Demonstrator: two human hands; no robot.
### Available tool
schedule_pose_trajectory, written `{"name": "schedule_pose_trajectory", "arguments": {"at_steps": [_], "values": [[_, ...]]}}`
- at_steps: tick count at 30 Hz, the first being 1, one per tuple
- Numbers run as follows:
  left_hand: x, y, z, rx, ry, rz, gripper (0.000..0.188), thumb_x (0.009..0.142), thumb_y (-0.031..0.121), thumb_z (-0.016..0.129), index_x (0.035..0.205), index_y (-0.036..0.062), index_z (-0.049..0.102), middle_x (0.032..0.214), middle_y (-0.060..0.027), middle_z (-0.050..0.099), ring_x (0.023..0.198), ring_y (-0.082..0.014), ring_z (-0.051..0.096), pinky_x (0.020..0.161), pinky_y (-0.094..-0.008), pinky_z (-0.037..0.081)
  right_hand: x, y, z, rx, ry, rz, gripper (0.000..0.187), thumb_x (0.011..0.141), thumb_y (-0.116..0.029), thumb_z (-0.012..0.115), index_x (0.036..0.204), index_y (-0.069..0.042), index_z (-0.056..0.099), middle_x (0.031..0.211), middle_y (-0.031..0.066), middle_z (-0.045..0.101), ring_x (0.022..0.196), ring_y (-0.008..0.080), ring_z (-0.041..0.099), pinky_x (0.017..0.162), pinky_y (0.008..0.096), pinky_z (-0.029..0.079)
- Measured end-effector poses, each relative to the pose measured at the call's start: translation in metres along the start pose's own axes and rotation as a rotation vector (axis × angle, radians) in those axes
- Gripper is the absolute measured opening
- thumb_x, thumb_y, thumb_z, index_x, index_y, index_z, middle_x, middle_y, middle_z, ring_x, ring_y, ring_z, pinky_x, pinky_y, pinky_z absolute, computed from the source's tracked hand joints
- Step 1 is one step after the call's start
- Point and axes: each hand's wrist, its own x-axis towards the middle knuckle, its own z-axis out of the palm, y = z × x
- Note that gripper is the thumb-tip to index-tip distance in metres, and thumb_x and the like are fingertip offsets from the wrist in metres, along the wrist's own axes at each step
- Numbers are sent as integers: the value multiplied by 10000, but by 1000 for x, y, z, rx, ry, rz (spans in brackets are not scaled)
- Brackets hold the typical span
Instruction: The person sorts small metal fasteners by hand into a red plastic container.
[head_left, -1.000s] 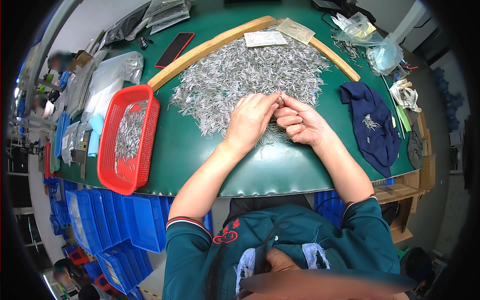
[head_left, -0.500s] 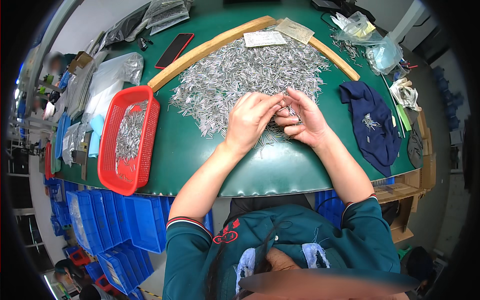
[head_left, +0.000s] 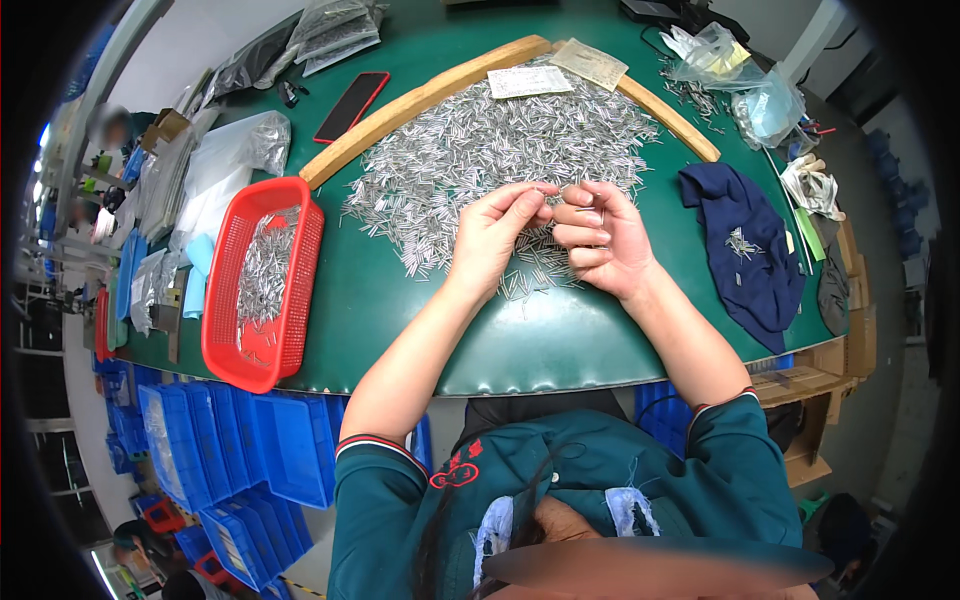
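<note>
- Blue plastic bins (head_left: 290, 440) seen at lower left, below table level; smooth walls, boxy, set side by side.
- Clear plastic bags (head_left: 222, 150) laid along the left of the green table (head_left: 530, 355); thin, wrinkled film.
- Red basket (head_left: 297, 305) placed near the table's left edge; oblong, perforated plastic walls, loose metal pins held inside.
- Red-edged phone (head_left: 353, 106) laid flat, dark screen up, just outside the left wooden strip.
- Metal pins (head_left: 440, 180) heaped mid-table, thin, straight, shiny; pile bounded on its far side by two wooden strips (head_left: 425, 105) set at an angle; white paper slip (head_left: 529, 81) and beige slip (head_left: 590, 64) laid near the corner.
- Left hand (head_left: 488, 235) held above the near part of the pile; thumb and index drawn close together; whether a pin is gripped cannot be told.
- Right hand (head_left: 612, 245) held just beside it, fingers curled, thumb near index; a few thin pin slivers seen held in the curl. More pins spread beneath and beyond both hands' fingertips.
- Navy cloth (head_left: 725, 205) bunched at right, soft, folded; small pin cluster rested on top.
- Bluish plastic bag (head_left: 768, 112) crumpled at far right.
- Brown cardboard (head_left: 860, 340) seen off the table's right side.
</note>
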Motion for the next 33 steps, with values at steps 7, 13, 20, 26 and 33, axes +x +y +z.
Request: {"name": "schedule_pose_trajectory", "arguments": {"at_steps": [7,13,20,26,33], "values": [[6,2,-6,-551,-111,-339,281,863,206,510,1039,-12,528,791,-8,550,727,-89,521,699,-221,443,1,0,-5,-112,-57,51,319,892,-340,399,677,-105,407,555,-35,351,423,14,294,289,125,169],[7,1,-11,-532,-139,-335,269,860,163,510,1065,-11,518,824,-17,560,730,-89,527,704,-221,451,-3,6,18,-357,316,-167,173,861,-249,511,803,-87,528,579,-69,347,440,-23,282,324,116,170],[5,-2,-5,5,-47,-35,210,839,128,533,1008,13,581,808,-29,589,712,-113,547,668,-237,460,-1,12,10,-730,342,-303,185,827,-237,573,887,-62,567,567,-100,392,420,-29,252,355,139,148],[0,0,-2,808,-14,427,225,782,93,568,1002,62,602,739,-71,574,687,-207,563,620,-296,447,1,12,4,-849,424,-339,141,846,-224,549,850,-83,554,569,-95,369,432,-23,245,357,144,141],[1,-4,-3,288,-137,102,293,873,116,479,1155,47,519,732,-9,544,711,-68,506,662,-206,416,5,0,-9,-189,232,21,211,877,-262,482,846,-54,499,620,-60,394,438,-21,302,293,105,198]]}}
